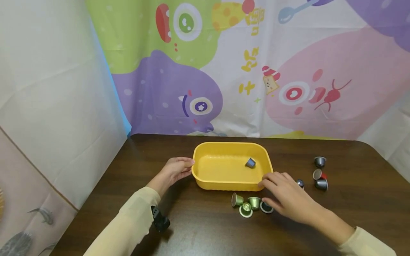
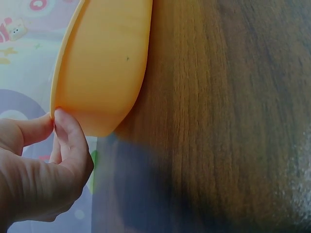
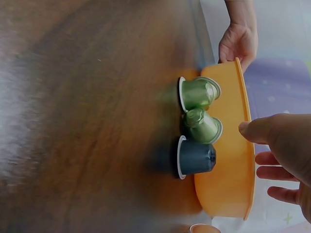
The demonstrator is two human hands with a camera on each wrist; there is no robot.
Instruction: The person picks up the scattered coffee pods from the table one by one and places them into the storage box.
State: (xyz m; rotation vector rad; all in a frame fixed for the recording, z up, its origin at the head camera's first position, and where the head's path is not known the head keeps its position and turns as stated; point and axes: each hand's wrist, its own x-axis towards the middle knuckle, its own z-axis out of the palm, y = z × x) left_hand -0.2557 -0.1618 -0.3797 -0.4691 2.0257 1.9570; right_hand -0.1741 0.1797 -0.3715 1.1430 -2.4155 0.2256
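A yellow plastic tray (image 1: 230,186) stands on the table, with one blue coffee capsule (image 1: 251,163) lying inside toward the right. My left hand (image 1: 176,169) pinches the tray's left rim between thumb and fingers, plain in the left wrist view. Over the front right corner of the tray is my right hand (image 1: 288,195), its fingers loosely bent and spread from the thumb. Whether its fingertips touch the rim I cannot tell. Just in front of the tray sit green capsules (image 3: 203,126) and a dark capsule (image 3: 197,157), close to the right hand.
Right of the right hand lie a grey capsule (image 1: 320,161), a red capsule (image 1: 319,174) and a dark grey capsule (image 1: 321,184). A dark blue capsule (image 1: 300,183) is partly hidden behind that hand. A cartoon-printed cloth (image 1: 243,117) hangs behind the brown table (image 1: 198,227).
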